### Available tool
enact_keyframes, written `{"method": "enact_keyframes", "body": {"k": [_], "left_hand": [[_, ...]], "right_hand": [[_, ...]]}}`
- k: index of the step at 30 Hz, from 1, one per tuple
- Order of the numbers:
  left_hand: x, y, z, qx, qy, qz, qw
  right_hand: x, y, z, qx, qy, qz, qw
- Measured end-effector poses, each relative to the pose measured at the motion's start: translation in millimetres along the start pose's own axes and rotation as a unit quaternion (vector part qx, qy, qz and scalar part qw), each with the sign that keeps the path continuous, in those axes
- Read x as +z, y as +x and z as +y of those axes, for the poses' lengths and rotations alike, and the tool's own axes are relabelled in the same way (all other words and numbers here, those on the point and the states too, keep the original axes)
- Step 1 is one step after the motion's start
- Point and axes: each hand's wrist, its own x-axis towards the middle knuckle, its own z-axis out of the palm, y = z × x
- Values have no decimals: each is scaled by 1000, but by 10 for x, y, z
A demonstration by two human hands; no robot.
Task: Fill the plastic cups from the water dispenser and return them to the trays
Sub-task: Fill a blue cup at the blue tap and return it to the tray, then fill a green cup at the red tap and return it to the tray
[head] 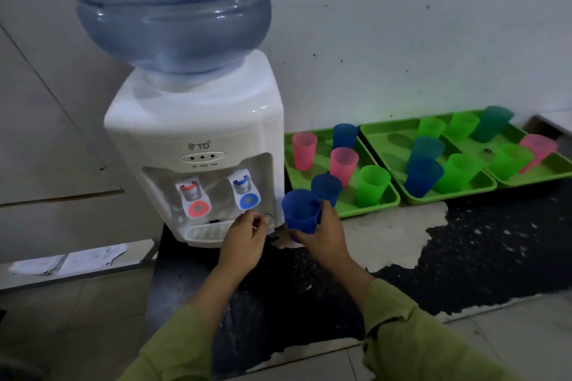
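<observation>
the blue cup is clamped in my right hand fingers, beside the water dispenser and off its tray, left hand fingers loosely curled, seemingly empty, so i judge filling comes next: cup under the blue tap.

The white plastic water dispenser stood at the left end of the dark worktop, with the large clear plastic water bottle upturned on top. To its right three green plastic trays lay side by side along the wall, plastic cups standing in each. The right hand held a blue plastic cup between dispenser and nearest tray; the left hand was before the dispenser's base
</observation>
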Motion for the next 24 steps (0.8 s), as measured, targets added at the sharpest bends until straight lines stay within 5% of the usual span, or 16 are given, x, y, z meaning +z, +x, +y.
{"method": "enact_keyframes", "body": {"k": [13, 24], "left_hand": [[990, 768, 1343, 87, -28, 39, 995], [2047, 1722, 2177, 57, 58, 11, 997]], "right_hand": [[-1538, 1098, 38, -54, 6, 92, 994], [-2577, 2443, 495, -51, -8, 42, 998]]}}
